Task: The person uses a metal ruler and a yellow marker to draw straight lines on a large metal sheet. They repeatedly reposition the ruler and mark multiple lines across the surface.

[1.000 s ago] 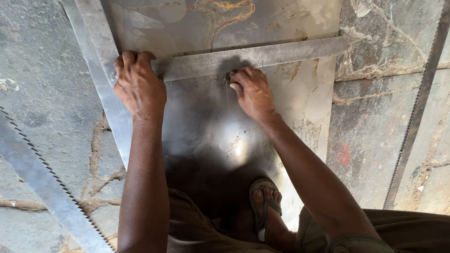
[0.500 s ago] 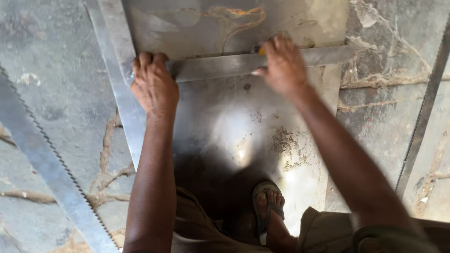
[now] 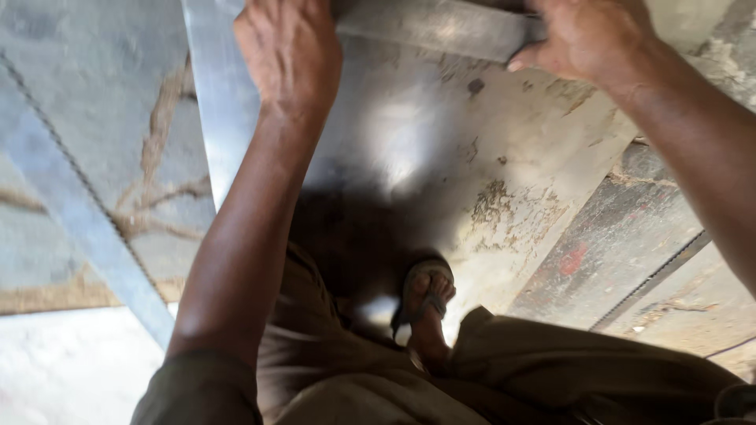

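Observation:
A shiny metal sheet (image 3: 409, 149) lies flat on the stone floor in front of me. Across its top edge lies a flat metal straightedge (image 3: 441, 27). My left hand (image 3: 290, 51) presses palm down on the left end of that bar, where it meets a long metal strip (image 3: 211, 118) running down the sheet's left side. My right hand (image 3: 587, 35) rests on the bar's right part, fingers curled over it. My sandalled foot (image 3: 425, 295) stands on the sheet's near edge.
A long toothed saw blade (image 3: 79, 212) lies diagonally on the floor at left. Another thin toothed strip (image 3: 654, 279) lies at right over cracked stone slabs (image 3: 606, 252). My trousered knees fill the bottom of the view.
The view has tilted and moved closer, so both hands now sit at the top edge. My right hand slid further right along the bar. The left hand stays on the bar's left end.

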